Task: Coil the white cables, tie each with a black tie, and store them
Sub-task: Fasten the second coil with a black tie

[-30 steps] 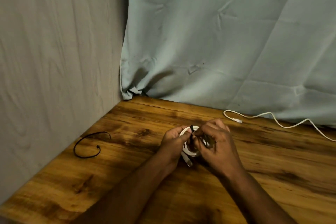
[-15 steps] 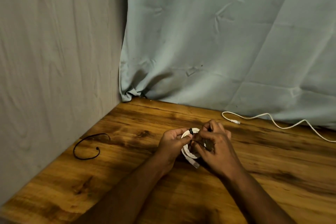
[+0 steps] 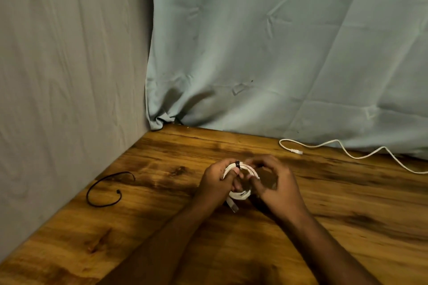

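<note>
Wood table (image 3: 139, 227) — both hands (image 3: 245, 183) grip coiled cable (image 3: 240, 194) w/ tie (image 3: 237, 163); spare tie (image 3: 104, 188) left.

The bench (image 3: 347, 227) is of brown wood with dark grain and stands in a corner. A loose black tie (image 3: 104, 188) lies on it at the left, bent in an open curve, near the left edge. A loose white cable (image 3: 347, 154) lies along the far edge at the right, with its plug end pointing right.
</note>
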`<state>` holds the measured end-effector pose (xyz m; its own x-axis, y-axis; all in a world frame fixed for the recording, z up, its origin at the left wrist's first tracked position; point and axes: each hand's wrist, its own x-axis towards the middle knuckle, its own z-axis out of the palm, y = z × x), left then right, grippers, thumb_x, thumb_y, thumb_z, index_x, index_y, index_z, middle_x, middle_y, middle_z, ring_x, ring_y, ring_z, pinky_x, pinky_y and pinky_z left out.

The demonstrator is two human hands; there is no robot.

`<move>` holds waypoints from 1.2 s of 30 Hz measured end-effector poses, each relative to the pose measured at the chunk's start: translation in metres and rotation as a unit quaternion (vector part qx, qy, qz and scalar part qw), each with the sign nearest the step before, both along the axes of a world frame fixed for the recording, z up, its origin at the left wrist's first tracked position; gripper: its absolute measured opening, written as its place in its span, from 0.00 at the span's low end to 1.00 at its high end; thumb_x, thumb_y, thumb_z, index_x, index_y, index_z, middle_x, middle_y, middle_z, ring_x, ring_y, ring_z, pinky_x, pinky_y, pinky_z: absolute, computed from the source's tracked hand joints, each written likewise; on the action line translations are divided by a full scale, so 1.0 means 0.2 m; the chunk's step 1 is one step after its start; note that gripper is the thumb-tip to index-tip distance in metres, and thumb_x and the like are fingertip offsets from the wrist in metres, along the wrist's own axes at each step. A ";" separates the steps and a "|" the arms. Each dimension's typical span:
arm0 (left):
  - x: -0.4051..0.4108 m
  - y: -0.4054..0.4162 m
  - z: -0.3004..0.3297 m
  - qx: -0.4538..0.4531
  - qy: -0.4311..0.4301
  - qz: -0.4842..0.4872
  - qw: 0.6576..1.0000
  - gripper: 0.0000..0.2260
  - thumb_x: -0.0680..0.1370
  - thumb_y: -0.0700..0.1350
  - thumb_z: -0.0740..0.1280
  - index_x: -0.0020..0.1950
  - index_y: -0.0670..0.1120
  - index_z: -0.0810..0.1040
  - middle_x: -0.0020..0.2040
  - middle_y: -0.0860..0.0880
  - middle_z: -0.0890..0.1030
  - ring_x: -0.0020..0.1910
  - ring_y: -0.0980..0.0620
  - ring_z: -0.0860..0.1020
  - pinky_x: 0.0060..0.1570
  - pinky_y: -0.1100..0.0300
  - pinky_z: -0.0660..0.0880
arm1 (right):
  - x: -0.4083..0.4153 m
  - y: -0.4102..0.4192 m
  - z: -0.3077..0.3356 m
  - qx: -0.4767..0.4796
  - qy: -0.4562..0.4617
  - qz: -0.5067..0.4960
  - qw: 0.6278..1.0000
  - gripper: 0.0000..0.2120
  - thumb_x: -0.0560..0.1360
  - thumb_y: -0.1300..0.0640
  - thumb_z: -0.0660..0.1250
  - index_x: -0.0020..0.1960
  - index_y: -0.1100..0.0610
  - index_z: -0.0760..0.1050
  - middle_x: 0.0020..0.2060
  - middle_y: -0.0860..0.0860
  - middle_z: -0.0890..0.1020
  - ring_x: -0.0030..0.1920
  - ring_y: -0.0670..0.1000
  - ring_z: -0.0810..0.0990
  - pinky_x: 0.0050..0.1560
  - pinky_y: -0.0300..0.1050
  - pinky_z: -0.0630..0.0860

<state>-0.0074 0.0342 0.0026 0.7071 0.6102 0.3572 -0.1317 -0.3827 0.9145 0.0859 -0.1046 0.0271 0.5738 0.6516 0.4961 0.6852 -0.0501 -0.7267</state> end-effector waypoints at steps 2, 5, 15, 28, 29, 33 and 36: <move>-0.01 -0.01 0.01 0.036 0.000 -0.024 0.999 0.10 0.83 0.40 0.63 0.59 0.51 0.80 0.42 0.48 0.84 0.34 0.58 0.79 0.39 0.61 0.77 | -0.02 0.00 0.03 0.075 0.175 0.029 0.981 0.15 0.78 0.65 0.69 0.53 0.45 0.82 0.51 0.45 0.84 0.55 0.50 0.84 0.58 0.61 0.83; -0.03 -0.03 0.02 0.164 -0.007 -0.030 0.986 0.10 0.83 0.41 0.62 0.60 0.52 0.79 0.41 0.51 0.82 0.35 0.57 0.79 0.41 0.58 0.77 | -0.03 0.02 0.04 0.061 0.329 0.023 0.942 0.16 0.84 0.53 0.62 0.44 0.47 0.87 0.44 0.55 0.88 0.47 0.61 0.87 0.54 0.63 0.81; -0.06 -0.04 0.05 0.323 -0.023 0.021 0.946 0.13 0.82 0.40 0.63 0.66 0.45 0.79 0.58 0.51 0.75 0.47 0.58 0.76 0.43 0.70 0.72 | 0.04 0.05 0.00 -0.049 0.328 0.043 0.942 0.46 0.63 0.16 0.60 0.46 0.58 0.88 0.46 0.60 0.88 0.50 0.63 0.87 0.66 0.68 0.76; -0.11 -0.10 0.09 0.332 -0.017 0.012 0.943 0.18 0.83 0.36 0.60 0.71 0.48 0.75 0.61 0.52 0.71 0.50 0.63 0.74 0.46 0.70 0.72 | -0.01 -0.02 0.07 -0.055 0.376 0.111 0.918 0.32 0.84 0.37 0.54 0.44 0.61 0.83 0.42 0.59 0.85 0.41 0.53 0.85 0.45 0.47 0.78; -0.10 -0.10 0.09 0.325 -0.013 0.012 0.946 0.18 0.83 0.38 0.61 0.72 0.50 0.73 0.62 0.53 0.71 0.50 0.60 0.74 0.46 0.65 0.74 | -0.01 -0.02 0.07 -0.052 0.384 0.104 0.916 0.31 0.83 0.37 0.55 0.45 0.61 0.84 0.44 0.58 0.86 0.42 0.53 0.86 0.45 0.47 0.79; -0.10 -0.14 0.10 0.269 0.005 -0.018 0.963 0.13 0.83 0.42 0.63 0.67 0.51 0.71 0.60 0.57 0.71 0.56 0.58 0.75 0.53 0.61 0.73 | 0.00 -0.02 0.07 -0.014 0.418 0.102 0.902 0.19 0.78 0.42 0.66 0.56 0.56 0.86 0.53 0.58 0.88 0.52 0.58 0.87 0.56 0.53 0.78; -0.09 -0.16 0.09 0.268 0.006 -0.035 0.963 0.09 0.82 0.42 0.63 0.62 0.50 0.71 0.57 0.58 0.70 0.54 0.57 0.75 0.53 0.58 0.74 | 0.01 -0.02 0.06 0.039 0.420 0.104 0.901 0.12 0.71 0.52 0.74 0.48 0.59 0.87 0.45 0.60 0.87 0.41 0.56 0.86 0.42 0.47 0.80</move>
